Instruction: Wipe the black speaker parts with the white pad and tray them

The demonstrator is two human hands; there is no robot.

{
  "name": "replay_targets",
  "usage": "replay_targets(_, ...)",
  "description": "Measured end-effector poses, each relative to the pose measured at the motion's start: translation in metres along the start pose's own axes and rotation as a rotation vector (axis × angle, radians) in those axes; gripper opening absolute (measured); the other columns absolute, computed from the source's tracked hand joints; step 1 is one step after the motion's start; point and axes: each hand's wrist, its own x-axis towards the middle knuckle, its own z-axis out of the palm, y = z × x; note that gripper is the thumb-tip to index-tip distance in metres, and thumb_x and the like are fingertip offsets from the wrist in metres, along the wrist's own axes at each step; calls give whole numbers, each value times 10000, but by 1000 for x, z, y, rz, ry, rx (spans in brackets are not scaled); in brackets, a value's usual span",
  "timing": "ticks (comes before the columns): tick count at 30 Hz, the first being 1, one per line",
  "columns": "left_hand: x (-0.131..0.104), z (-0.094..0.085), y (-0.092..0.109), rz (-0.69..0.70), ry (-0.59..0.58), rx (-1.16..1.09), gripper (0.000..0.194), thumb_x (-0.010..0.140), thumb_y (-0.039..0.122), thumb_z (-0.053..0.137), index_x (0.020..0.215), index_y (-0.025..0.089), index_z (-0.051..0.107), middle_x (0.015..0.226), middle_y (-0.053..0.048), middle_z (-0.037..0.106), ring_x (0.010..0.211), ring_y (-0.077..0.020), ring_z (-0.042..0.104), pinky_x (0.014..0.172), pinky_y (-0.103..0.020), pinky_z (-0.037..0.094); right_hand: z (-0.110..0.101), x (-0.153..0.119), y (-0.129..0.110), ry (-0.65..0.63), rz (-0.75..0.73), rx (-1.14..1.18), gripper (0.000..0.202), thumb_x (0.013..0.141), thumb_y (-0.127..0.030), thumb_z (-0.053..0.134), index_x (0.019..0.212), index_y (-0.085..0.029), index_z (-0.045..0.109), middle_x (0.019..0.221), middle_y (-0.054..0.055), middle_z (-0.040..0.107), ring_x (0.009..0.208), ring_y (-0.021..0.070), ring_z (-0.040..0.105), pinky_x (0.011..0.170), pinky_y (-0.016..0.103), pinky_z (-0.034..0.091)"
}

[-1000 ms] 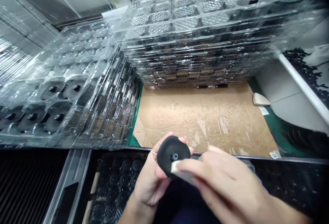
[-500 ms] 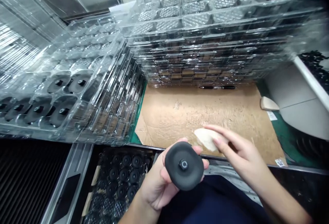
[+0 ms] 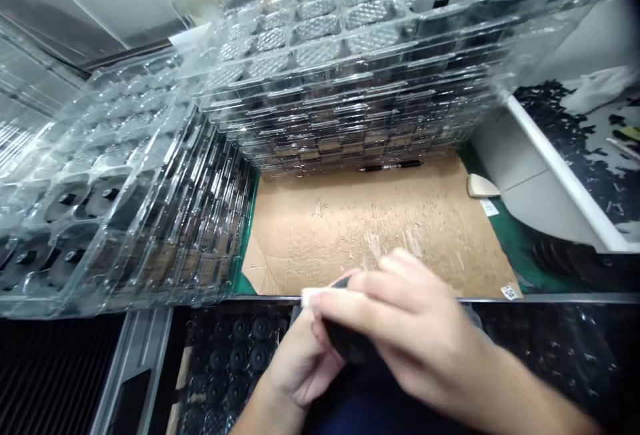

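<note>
head view: the left hand [image 3: 300, 362] grasps a rounded black disc [image 3: 350, 343], held at the near edge of the green worktop [image 3: 517, 228] and partly hidden; the right hand [image 3: 420, 328], blurred, pinches a cream pad [image 3: 310, 296] over the disc, contact between the two being unclear. beyond, a cardboard sheet [image 3: 300, 242] bears a pen [image 3: 390, 166] beside stacked clear plastic trays [image 3: 320, 105].

Disc [image 3: 346, 342] black, pinched piece [image 3: 310, 296] off-white, cardboard sheet [image 3: 310, 242] brown with pale scuffs [image 3: 373, 243], mat [image 3: 517, 238] green, rear tray stack [image 3: 320, 112] clear with hatched pockets [image 3: 316, 27], bin [image 3: 555, 163] white, pen [image 3: 410, 164] mostly black.
</note>
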Motion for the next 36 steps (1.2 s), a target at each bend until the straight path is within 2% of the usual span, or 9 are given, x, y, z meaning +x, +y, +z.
replay_targets(3, 1, -2, -4, 22, -84, -101, 534, 612, 408, 736, 1100, 241, 598, 1029, -37, 670, 962, -211, 624, 813, -299, 521, -3, 3, 10, -143, 136, -92, 322, 861, -85, 385, 1022, -224, 627, 716, -4, 596, 620, 136, 469, 586, 301, 310)
replay_targets(7, 5, 5, -3, 54, -174, -167, 326, 633, 375, 731, 889, 181, 673, 928, -5, 682, 944, -149, 619, 792, -191, 498, 3, 2, 6, 30, -18, -27, 279, 916, -171, 372, 1061, -156, 610, 734, 22, 608, 630, 140, 494, 593, 318, 318)
replay_targets(12, 9, 8, 6, 310, 23, -45, 524, 564, 281, 792, 1057, 253, 617, 1116, -11, 638, 1019, -192, 598, 901, -255, 458, 23, -18, -15, 171, 162, -193, 327, 835, -73, 459, 1146, -53, 560, 832, 105, 657, 696, 190, 569, 659, 357, 416)
replay_targets(17, 6, 9, 10, 409, 70, -24, 568, 547, 356, 786, 1079, 283, 601, 1146, -19, 618, 1038, -225, 590, 905, -302, 464, 20, -35, 6, 158, 410, 229, 252, 863, -184, 501, 1088, -241, 600, 951, 1, 671, 790, 137, 632, 656, 232, 516)
replay_targets(21, 5, 11, 9, 382, -20, -54, 550, 588, 275, 780, 1105, 281, 592, 1162, -18, 615, 1086, -246, 569, 924, -313, 461, 7, -35, 23, 354, 673, 166, 260, 872, -280, 524, 1124, -296, 584, 1090, -30, 630, 946, 151, 610, 776, 227, 515)
replay_targets(25, 5, 9, 3, 354, -24, -55, 545, 611, 265, 768, 1123, 285, 582, 1165, -20, 618, 1071, -220, 577, 939, -299, 450, 7, -20, -1, 403, 417, -14, 353, 868, -198, 510, 1220, -229, 519, 1132, 20, 602, 960, 166, 582, 820, 274, 475)
replay_targets(29, -2, 1, 2, 303, 10, -57, 433, 668, 268, 730, 1083, 276, 607, 1117, -15, 640, 1041, -188, 588, 971, -310, 423, 24, -4, -21, 151, 17, 42, 322, 862, -104, 446, 1173, -69, 523, 910, 84, 655, 794, 169, 585, 741, 329, 461)
replay_targets(32, -7, -3, 2, 345, 98, -67, 449, 636, 256, 753, 1062, 296, 616, 1089, 4, 648, 1008, -189, 605, 921, -300, 460, 36, 7, -21, 6, 20, 127, 269, 871, -87, 420, 1109, -94, 546, 866, 57, 643, 753, 145, 574, 702, 309, 449)
replay_targets(36, -8, 2, 2, 272, 126, -17, 539, 536, 391, 793, 1039, 270, 640, 1048, -9, 657, 1076, -206, 559, 956, -275, 427, 42, 21, -22, 165, 74, -40, 291, 884, -123, 411, 1148, -72, 521, 841, 76, 632, 718, 175, 555, 659, 348, 415)
